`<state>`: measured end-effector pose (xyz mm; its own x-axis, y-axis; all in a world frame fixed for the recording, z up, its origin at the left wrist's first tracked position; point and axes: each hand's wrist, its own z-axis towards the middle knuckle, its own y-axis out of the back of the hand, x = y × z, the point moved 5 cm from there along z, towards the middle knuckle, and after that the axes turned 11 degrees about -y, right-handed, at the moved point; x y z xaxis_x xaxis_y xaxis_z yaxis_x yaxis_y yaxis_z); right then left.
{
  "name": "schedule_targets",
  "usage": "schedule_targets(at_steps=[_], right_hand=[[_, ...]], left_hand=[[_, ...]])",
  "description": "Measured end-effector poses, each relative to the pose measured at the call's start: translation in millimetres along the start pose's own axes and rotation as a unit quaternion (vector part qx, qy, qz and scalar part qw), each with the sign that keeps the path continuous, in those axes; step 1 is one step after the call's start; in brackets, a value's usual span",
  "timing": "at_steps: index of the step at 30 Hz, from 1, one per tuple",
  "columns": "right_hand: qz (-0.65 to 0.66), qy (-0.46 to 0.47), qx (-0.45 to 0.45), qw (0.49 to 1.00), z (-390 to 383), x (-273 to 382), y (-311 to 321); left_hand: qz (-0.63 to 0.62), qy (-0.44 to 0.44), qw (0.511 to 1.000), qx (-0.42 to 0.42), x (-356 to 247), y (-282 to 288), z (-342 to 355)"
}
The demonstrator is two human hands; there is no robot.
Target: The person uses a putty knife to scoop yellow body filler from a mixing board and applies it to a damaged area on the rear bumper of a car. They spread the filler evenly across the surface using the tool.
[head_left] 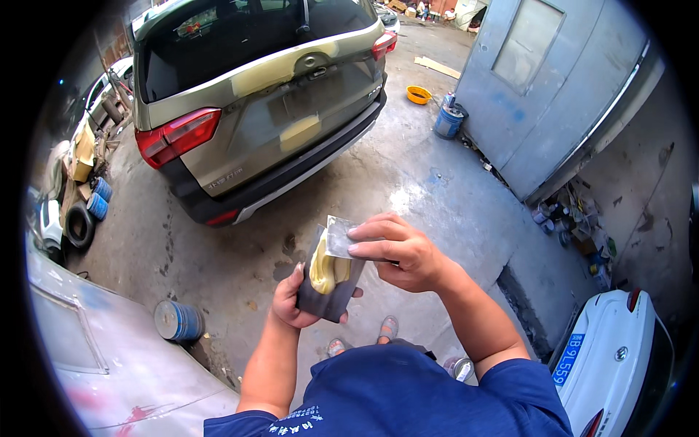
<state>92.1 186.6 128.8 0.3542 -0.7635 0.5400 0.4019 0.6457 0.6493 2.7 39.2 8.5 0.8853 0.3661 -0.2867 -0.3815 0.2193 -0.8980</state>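
Left hand (288, 304) is wrapped around one dark board (319, 303), its thumb set along the near edge and its fingers tucked beneath, presumably so that the upper face is kept turned up. On that face, just beyond the thumb, one lump of yellow paste (322, 271) is carried. By the right hand (409, 253), one pale flat scraper (341, 237) is pinched over the board's far end, seemingly to keep its blade steady; whether paste is touched cannot be told. Well ahead of both hands, one SUV (251, 156) is parked, at least two pale-yellow patches (300, 134) being shown on its tailgate. Left of the left hand, one blue can (179, 320) is stood; well right of the right hand, one white car (610, 364) is parked.
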Motion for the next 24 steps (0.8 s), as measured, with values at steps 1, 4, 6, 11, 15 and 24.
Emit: schedule_targets(at_steps=[1,4,6,11,15,24], right_hand=[[0.012,-0.004,0.000,1.000,-5,-11,-2],[0.024,-0.046,-0.012,0.999,-17,-29,3],[0.055,-0.087,-0.038,0.994,-34,-46,11],[0.526,-0.414,-0.029,0.742,-92,-57,-42],[0.580,-0.446,-0.005,0.682,-87,-64,-86],[0.596,-0.299,-0.072,0.741,-37,-57,-11]], left_hand=[[-0.013,0.010,1.000,0.003,3,0,-3],[-0.017,-0.001,0.999,0.031,5,-5,-2],[-0.015,-0.055,0.998,0.004,-2,-14,4],[0.267,-0.163,0.947,-0.070,-14,-9,20],[0.403,-0.199,0.891,-0.072,8,12,20],[0.472,0.036,0.880,-0.047,-7,17,5]])
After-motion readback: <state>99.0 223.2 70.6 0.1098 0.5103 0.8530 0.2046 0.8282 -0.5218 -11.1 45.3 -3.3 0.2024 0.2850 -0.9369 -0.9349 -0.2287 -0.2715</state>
